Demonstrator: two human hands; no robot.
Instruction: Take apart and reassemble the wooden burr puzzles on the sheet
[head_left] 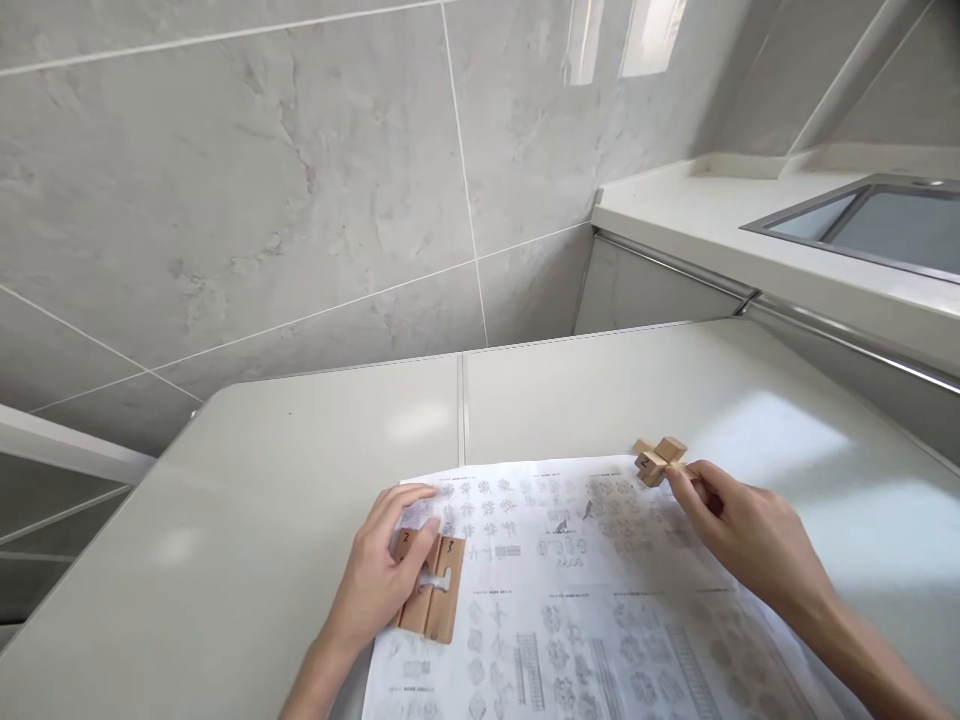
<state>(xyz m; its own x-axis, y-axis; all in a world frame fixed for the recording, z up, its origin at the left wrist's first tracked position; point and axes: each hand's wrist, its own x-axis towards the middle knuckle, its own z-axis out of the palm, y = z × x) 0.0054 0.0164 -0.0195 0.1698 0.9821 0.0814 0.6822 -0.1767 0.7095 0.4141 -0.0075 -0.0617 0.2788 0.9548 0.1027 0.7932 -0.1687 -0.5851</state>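
My left hand lies over a group of flat brown wooden puzzle pieces on the printed sheet, gripping them at their left side with the thumb across the top. Numbers 2 and 3 are marked at their upper ends, and a notch in the middle lets the paper show through. Part of the left piece is under my fingers. At the sheet's top right corner, my right hand pinches a lighter wooden interlocking puzzle made of crossed bars, one end marked 2.
The printed instruction sheet with rows of small puzzle drawings covers the front of the white table. A seam crosses the tabletop. Behind stands a grey tiled wall; at right is a counter with a sink.
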